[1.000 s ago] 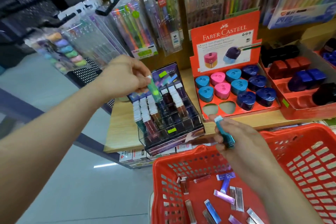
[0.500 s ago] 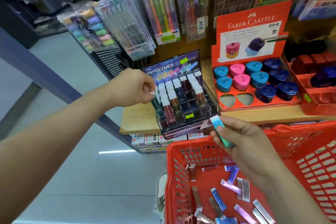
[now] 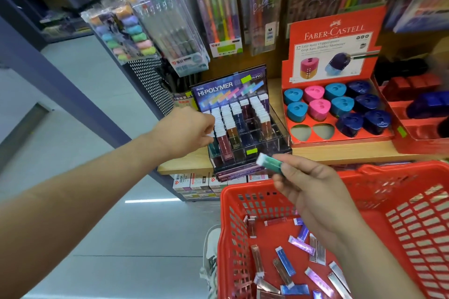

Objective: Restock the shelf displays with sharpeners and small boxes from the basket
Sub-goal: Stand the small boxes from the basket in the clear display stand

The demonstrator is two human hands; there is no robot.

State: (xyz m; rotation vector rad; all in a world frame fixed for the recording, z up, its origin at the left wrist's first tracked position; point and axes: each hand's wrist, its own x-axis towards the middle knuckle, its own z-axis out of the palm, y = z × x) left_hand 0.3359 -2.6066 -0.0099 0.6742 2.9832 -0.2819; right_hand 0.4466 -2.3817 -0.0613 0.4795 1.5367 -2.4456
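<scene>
- Right hand point(image 3: 313, 192) pinches a teal white-capped small box point(image 3: 269, 164) above the red plastic basket's point(image 3: 226, 201) 11 o'clock rim.
- Left hand point(image 3: 187, 131) curls over the clear acrylic display's point(image 3: 252, 133) 9 o'clock column; grip unclear.
- Judged midway: roughly fifteen loose boxes point(image 3: 285, 261) remain in the basket.
- Red cardboard sharpener tray point(image 3: 335, 19), 2 o'clock: ten sharpeners point(image 3: 313, 92), two empty sockets point(image 3: 300, 132).

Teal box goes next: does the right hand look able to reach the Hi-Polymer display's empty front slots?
Probably yes: right hand hovers just before the display; left hand covers only its left column.
</scene>
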